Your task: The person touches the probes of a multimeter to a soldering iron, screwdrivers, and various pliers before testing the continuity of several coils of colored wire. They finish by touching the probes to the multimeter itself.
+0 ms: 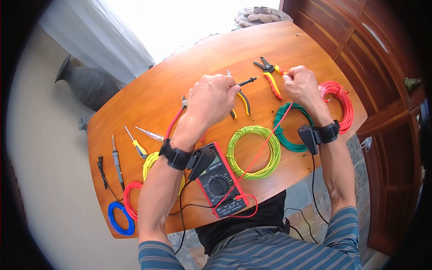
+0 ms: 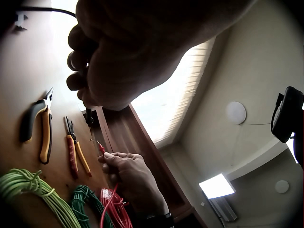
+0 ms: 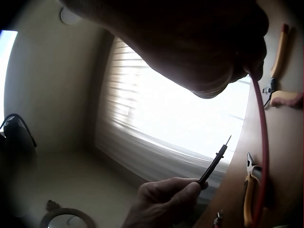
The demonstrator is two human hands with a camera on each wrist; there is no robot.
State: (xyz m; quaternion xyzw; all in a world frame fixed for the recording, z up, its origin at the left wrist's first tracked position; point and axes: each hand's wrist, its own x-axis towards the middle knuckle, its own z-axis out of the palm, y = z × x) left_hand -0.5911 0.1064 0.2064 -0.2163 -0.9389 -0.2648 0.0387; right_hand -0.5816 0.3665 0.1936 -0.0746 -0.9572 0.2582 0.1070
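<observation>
My left hand (image 1: 208,100) pinches a black multimeter probe (image 1: 248,82), its thin metal tip pointing away to the right. In the right wrist view the same black probe (image 3: 214,163) stands out past the thumb. My right hand (image 1: 303,85) grips a red probe (image 2: 101,147), whose tip shows in the left wrist view. The two probe tips are apart, and both hands are raised over the table. From the right hand a red lead (image 1: 259,152) runs down to the multimeter (image 1: 219,184), which lies face up near the table's front edge. Its display is partly hidden by the left wrist camera.
Wire strippers (image 1: 272,84) and yellow-black pliers (image 1: 244,102) lie beyond the hands. Yellow-green (image 1: 231,155), green (image 1: 277,130), red (image 1: 346,108) and blue (image 1: 111,219) wire coils are on the wooden table (image 1: 216,58). At left lie a screwdriver (image 1: 139,148) and a soldering iron (image 1: 117,164).
</observation>
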